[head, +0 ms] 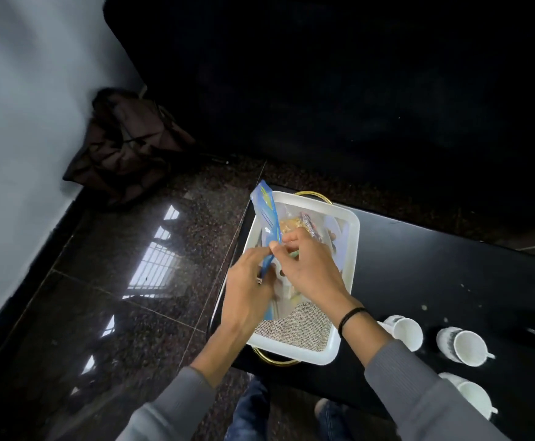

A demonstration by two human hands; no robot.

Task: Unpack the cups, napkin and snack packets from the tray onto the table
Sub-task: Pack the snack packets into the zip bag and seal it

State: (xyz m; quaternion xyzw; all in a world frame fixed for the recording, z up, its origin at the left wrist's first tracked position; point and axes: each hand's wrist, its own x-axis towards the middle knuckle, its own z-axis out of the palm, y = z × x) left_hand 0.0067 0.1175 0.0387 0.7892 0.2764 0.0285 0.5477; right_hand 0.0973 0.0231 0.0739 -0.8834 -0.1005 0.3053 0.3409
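A dark, glossy stone floor (139,313) fills the left of the view, with a pale wall (21,122) at 9 o'clock and a brown bag (126,144) slumped at its foot near 10 o'clock. A black table (434,265) runs from the centre toward 4 o'clock and carries a white tray (349,230) with gold handles on its left end. Over the tray, the left hand (247,291) curls its fingers round the lower end of a blue snack packet (267,211), which stands on edge along the tray's 9 o'clock side. The right hand (314,268) pinches the same packet's edge between thumb and forefinger. More snack packets (304,226) lie at the tray's 12 o'clock end, a woven napkin (301,326) at its 6 o'clock end. Three white cups (465,345) sit on the table at the tray's 4 o'clock, apart from it.
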